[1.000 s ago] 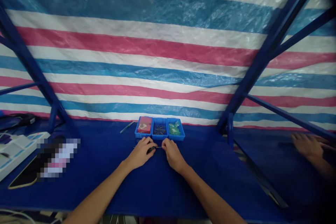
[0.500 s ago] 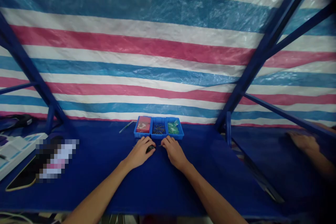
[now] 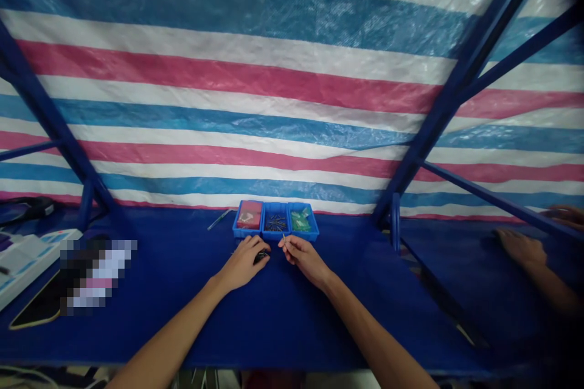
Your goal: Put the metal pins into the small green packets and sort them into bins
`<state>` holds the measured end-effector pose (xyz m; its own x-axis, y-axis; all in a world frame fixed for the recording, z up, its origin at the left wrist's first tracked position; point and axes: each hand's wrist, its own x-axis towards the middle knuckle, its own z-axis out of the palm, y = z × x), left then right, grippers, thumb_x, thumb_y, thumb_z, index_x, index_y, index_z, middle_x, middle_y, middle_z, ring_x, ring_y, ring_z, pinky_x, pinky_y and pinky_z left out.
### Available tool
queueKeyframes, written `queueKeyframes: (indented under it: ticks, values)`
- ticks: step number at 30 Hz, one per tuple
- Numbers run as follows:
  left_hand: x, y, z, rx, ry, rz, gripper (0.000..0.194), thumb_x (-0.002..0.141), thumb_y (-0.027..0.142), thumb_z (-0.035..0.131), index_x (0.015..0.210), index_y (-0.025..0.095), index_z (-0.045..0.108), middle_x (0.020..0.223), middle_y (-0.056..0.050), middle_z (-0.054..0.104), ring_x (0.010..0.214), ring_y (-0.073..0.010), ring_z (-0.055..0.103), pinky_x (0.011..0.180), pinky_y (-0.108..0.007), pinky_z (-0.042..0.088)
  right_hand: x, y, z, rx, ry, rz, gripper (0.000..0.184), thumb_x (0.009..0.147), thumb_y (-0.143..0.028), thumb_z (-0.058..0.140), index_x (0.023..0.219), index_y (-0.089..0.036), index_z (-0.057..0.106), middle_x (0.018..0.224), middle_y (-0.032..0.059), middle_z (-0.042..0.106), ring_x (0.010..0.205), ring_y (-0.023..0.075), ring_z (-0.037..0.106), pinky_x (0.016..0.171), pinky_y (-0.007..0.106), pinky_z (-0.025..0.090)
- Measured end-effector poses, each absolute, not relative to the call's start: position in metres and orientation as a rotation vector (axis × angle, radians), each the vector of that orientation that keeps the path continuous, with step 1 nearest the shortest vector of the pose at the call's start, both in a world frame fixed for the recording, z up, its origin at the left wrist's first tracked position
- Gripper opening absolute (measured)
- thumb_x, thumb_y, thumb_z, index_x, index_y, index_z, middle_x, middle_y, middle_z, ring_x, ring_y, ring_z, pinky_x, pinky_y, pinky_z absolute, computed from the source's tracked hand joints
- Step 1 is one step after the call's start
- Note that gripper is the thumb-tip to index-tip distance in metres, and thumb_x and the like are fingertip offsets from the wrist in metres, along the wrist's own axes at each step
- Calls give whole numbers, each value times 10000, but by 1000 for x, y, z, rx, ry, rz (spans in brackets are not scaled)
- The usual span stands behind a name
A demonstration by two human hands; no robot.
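My left hand (image 3: pixel 244 261) rests on the blue table, its fingers curled round a small dark part (image 3: pixel 261 256). My right hand (image 3: pixel 305 257) is just to its right, pinching a thin pin (image 3: pixel 283 239) that points upward. Right behind both hands stand three small blue bins in a row: one with red contents (image 3: pixel 249 217), one with dark pins (image 3: pixel 275 223), one with green parts (image 3: pixel 301 221).
A thin tool (image 3: pixel 219 219) lies left of the bins. A white device (image 3: pixel 25 258) and a dark flat pad (image 3: pixel 34 310) sit at the left edge. Blue frame posts (image 3: pixel 395 219) stand on both sides. Another person's hands (image 3: pixel 520 246) work at the far right. A striped tarp hangs behind.
My right hand has lifted off the table and turned, bringing the thin pin up and away from the dark part. My left hand has stayed put.
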<state>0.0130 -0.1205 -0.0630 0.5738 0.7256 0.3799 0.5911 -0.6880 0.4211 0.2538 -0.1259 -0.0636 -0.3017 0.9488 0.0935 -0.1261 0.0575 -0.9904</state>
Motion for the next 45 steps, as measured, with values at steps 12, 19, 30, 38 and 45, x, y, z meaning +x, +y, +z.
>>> queueKeyframes:
  ticks: [12, 19, 30, 38, 45]
  values:
    - [14, -122, -61, 2559, 1094, 777, 162, 1064, 306, 572, 1186, 266, 671, 1146, -49, 654, 1067, -257, 588, 962, -428, 468, 253, -124, -71, -1078, -1627, 1039, 253, 893, -456, 755, 935, -211, 708, 849, -4, 642, 684, 145, 551, 633, 269, 431]
    - [14, -122, -60, 2552, 1107, 775, 146, 1067, 291, 575, 1179, 263, 665, 1152, -37, 656, 1066, -252, 574, 959, -419, 455, 252, -124, -71, -1156, -1607, 1005, 370, 948, -554, 673, 819, -215, 601, 673, -47, 521, 579, 129, 467, 548, 249, 371]
    - [14, -122, -60, 2553, 1096, 782, 142, 1065, 305, 572, 1146, 257, 679, 1136, -44, 663, 1047, -253, 586, 954, -424, 464, 248, -129, -58, -1168, -1273, 1274, 479, 886, -677, 671, 803, -216, 570, 617, -76, 444, 463, 80, 358, 423, 203, 246]
    - [14, -123, -60, 2547, 1092, 799, 151, 1066, 304, 568, 1153, 262, 683, 1135, -47, 647, 1062, -249, 593, 973, -419, 476, 246, -125, -57, -1140, -1292, 1267, 410, 882, -607, 671, 842, -204, 613, 635, -66, 512, 431, 73, 392, 393, 205, 254]
    - [14, -121, -61, 2558, 1100, 775, 160, 1072, 318, 556, 1163, 265, 676, 1138, -45, 649, 1055, -255, 584, 975, -437, 468, 246, -117, -57, -1083, -1372, 1210, 465, 911, -670, 633, 964, -208, 637, 640, -49, 578, 445, 95, 421, 425, 221, 274]
